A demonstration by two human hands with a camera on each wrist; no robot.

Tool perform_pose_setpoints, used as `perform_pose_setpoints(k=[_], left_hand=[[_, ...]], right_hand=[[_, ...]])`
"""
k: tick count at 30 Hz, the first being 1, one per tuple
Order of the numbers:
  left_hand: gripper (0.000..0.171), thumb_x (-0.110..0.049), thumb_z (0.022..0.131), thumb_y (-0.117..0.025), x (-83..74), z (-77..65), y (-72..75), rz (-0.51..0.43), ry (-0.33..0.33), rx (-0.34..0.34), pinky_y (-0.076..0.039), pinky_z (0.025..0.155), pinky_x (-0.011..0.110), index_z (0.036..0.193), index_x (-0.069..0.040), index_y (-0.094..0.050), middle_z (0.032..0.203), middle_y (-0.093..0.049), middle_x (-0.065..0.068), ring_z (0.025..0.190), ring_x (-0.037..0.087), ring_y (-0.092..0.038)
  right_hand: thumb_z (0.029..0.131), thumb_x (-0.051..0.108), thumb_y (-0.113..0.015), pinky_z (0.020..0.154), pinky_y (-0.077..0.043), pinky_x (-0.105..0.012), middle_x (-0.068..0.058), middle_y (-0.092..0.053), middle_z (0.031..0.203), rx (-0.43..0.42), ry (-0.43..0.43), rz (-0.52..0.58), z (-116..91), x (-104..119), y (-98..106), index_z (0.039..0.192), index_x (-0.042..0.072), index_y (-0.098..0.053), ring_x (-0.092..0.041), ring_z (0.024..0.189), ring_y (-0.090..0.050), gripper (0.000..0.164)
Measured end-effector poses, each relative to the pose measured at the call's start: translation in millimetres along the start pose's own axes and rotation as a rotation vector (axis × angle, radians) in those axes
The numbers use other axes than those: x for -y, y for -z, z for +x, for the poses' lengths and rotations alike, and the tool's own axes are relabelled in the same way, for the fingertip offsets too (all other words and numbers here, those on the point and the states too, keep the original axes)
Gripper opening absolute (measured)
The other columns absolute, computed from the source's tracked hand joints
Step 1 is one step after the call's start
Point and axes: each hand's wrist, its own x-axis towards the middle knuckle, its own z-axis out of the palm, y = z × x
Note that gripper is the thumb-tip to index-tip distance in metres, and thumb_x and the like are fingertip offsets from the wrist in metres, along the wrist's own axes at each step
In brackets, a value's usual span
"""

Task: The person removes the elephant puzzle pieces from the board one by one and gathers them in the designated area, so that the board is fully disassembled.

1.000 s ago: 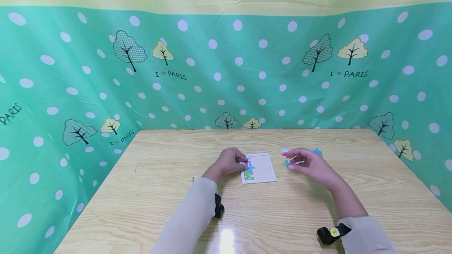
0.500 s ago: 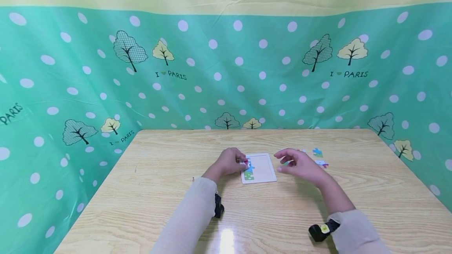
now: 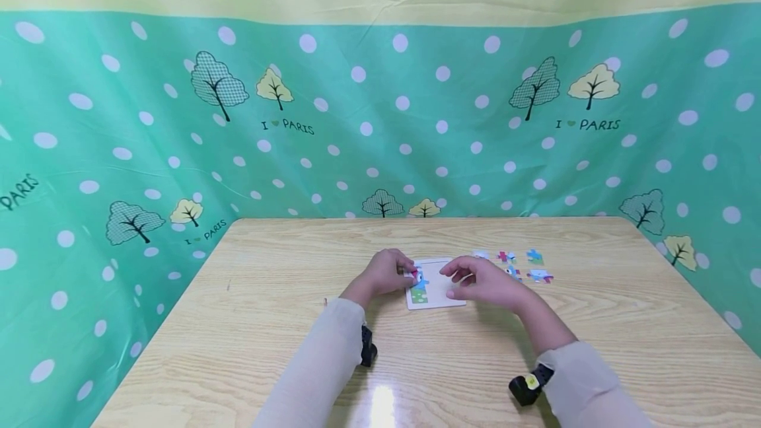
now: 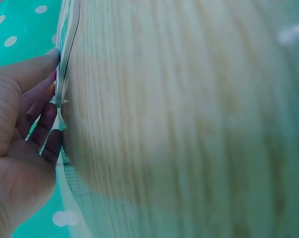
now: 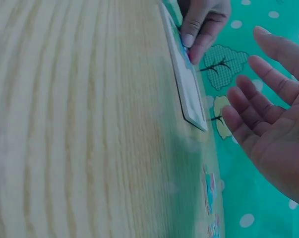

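My left hand (image 3: 388, 271) is at the left side of a square white puzzle tray (image 3: 446, 304), its thumb and forefinger pinching a small red-and-blue puzzle piece (image 3: 421, 279) there. Just below that, a green spotted piece (image 3: 419, 296) lies in the tray. The left wrist view shows the thumb (image 4: 37, 72) at the tray's edge, with the other fingers loosely bent behind. My right hand (image 3: 484, 281) hovers over the tray's right side, holding nothing. Its fingers (image 5: 261, 106) are spread and slightly bent in the right wrist view.
Several loose puzzle pieces lie right of the tray, among them a blue-and-green one (image 3: 535, 257), a red one (image 3: 507, 256) and a white-and-purple one (image 3: 540, 276). The wooden table (image 3: 285, 349) meets a green dotted curtain (image 3: 333, 170) at the back.
My right hand has moved left from the loose pieces to over the tray's right side, uncovering several of those pieces. The left hand stays in place at the tray.
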Motion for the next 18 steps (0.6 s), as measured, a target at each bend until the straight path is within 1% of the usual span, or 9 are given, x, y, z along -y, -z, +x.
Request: perform_pose_setpoints(k=[6, 11, 15, 18], left_hand=[[0.021, -0.020, 0.083, -0.079, 1.5, 0.9, 0.3, 0.019, -0.012, 0.005, -0.044, 0.099, 0.035, 0.103, -0.013, -0.077, 0.112, -0.067, 0.000, 0.107, 0.019, -0.059], [0.022, -0.020, 0.083, -0.079, 3.3, 2.7, -0.3, 0.026, -0.024, 0.009, -0.043, 0.100, 0.035, 0.103, -0.014, -0.077, 0.112, -0.068, -0.001, 0.107, 0.018, -0.059], [0.021, -0.020, 0.083, -0.080, 3.3, 3.0, -0.3, 0.029, -0.026, 0.013, -0.043, 0.100, 0.035, 0.102, -0.014, -0.077, 0.112, -0.068, -0.001, 0.108, 0.018, -0.059], [0.020, -0.019, 0.083, -0.079, 3.4, 2.7, -0.2, 0.027, -0.025, 0.015, -0.043, 0.100, 0.035, 0.102, -0.013, -0.077, 0.112, -0.068, -0.001, 0.108, 0.019, -0.059]], right_hand=[[0.087, 0.014, -0.074, 0.087, -0.048, -0.039, -0.011, -0.064, 0.109, 0.043, 0.006, -0.036, 9, -1, -9, 0.117, 0.003, -0.066, -0.023, 0.096, -0.056, 0.033], [0.086, 0.014, -0.075, 0.087, -0.049, -0.038, -0.011, -0.064, 0.108, 0.085, 0.032, -0.029, 16, -6, -16, 0.116, 0.002, -0.066, -0.025, 0.098, -0.056, 0.034], [0.084, 0.014, -0.078, 0.087, -0.049, -0.037, -0.008, -0.065, 0.107, 0.100, 0.035, -0.045, 22, -8, -22, 0.113, 0.004, -0.068, -0.024, 0.098, -0.057, 0.032], [0.083, 0.013, -0.078, 0.086, -0.049, -0.036, -0.006, -0.066, 0.104, 0.098, 0.038, -0.080, 25, -7, -25, 0.109, 0.004, -0.069, -0.023, 0.095, -0.057, 0.029]])
